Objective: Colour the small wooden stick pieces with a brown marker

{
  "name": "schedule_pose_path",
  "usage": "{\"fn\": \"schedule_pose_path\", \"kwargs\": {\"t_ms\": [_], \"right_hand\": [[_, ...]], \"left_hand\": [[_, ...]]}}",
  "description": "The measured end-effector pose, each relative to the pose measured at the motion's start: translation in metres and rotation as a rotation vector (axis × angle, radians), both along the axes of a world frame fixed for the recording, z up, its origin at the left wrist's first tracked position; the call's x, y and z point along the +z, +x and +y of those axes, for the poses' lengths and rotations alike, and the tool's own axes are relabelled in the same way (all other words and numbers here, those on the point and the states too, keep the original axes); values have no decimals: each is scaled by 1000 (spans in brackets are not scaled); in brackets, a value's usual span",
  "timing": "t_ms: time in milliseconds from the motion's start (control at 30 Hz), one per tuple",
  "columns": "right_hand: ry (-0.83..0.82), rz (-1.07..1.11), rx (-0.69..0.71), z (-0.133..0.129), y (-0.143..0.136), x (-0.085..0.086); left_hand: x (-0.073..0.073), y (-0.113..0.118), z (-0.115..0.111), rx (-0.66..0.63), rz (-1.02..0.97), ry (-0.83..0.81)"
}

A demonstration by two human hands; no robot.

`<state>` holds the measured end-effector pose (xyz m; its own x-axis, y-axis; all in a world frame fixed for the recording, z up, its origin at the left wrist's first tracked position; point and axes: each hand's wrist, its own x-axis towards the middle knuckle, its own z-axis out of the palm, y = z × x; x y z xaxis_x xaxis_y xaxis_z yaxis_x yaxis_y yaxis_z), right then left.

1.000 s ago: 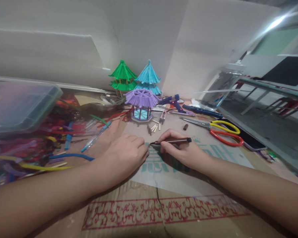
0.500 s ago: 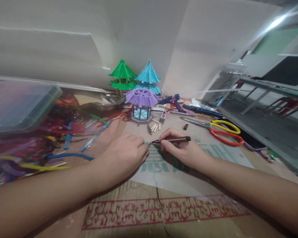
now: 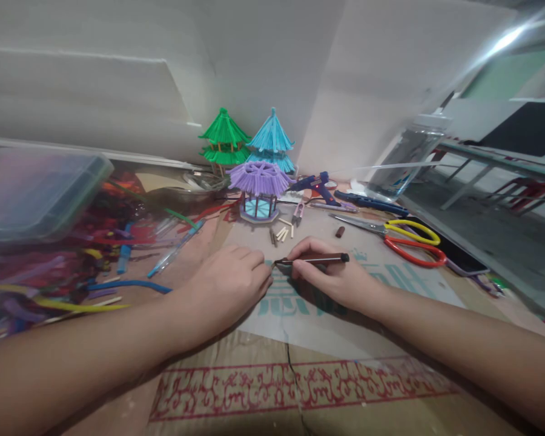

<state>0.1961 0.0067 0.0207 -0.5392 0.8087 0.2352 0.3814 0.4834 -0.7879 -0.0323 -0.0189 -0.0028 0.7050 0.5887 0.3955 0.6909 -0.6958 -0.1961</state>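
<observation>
My right hand grips a dark brown marker, its tip pointing left at my left hand's fingertips. My left hand is closed, its fingertips pinching a tiny stick end that is mostly hidden. Both hands rest over a whitish sheet with teal print. Just beyond them lie several short pale sticks and a few brown ones. The marker's brown cap lies to the right. Behind the sticks stands a small pavilion with a purple roof.
Green and blue model roofs stand at the back. Scissors, a phone, a glue gun and a clear bottle are to the right. A plastic box and colourful craft pieces fill the left.
The marker's tip has shifted slightly left, closer to my left fingertips, and the marker has tilted a little. My left hand has hardly moved.
</observation>
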Motion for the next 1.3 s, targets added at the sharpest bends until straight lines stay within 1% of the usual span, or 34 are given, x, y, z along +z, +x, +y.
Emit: {"fn": "schedule_pose_path", "kwargs": {"t_ms": [167, 267, 433, 500, 600, 700, 800, 900, 933, 967, 1000, 1033, 1067, 1167, 1200, 1233, 1267, 1300], "right_hand": [[-9, 18, -66, 1, -1, 1], [-15, 48, -78, 1, -1, 2], [-32, 81, -59, 2, 0, -1], [-37, 94, -53, 2, 0, -1], [-53, 113, -67, 1, 1, 0], [-31, 148, -100, 1, 1, 2], [-19, 193, -134, 2, 2, 3], [-42, 197, -127, 2, 3, 2], [-16, 198, -118, 1, 3, 2], [40, 196, -100, 0, 4, 2], [133, 196, -67, -2, 5, 1], [264, 194, -11, -4, 6, 1], [423, 170, 87, -6, 8, 1], [945, 22, 451, -15, 11, 1], [1088, -17, 518, -17, 11, 1], [1198, -45, 550, -19, 11, 1], [1275, -45, 552, -21, 10, 0], [1319, -43, 543, -22, 9, -1]], "left_hand": [[1, 0, -1, 2, 5, -4], [2, 1, -1, 25, 10, -27], [7, 0, 7, 109, -97, -190], [10, -2, 10, 125, -158, -218], [11, -5, 12, 81, -203, -176], [12, -6, 12, 28, -140, -152], [12, -5, 13, 68, -110, -148], [11, -4, 16, 109, -137, -119], [10, -4, 16, 124, -138, -117], [10, -4, 16, 140, -137, -119], [10, -5, 16, 157, -134, -121], [9, -6, 16, 170, -129, -122], [9, -7, 15, 177, -123, -120], [10, -11, 15, 167, -107, -103], [11, -12, 16, 155, -106, -100], [12, -11, 18, 144, -104, -101], [14, -10, 20, 137, -103, -103], [17, -7, 24, 135, -101, -103]]}}
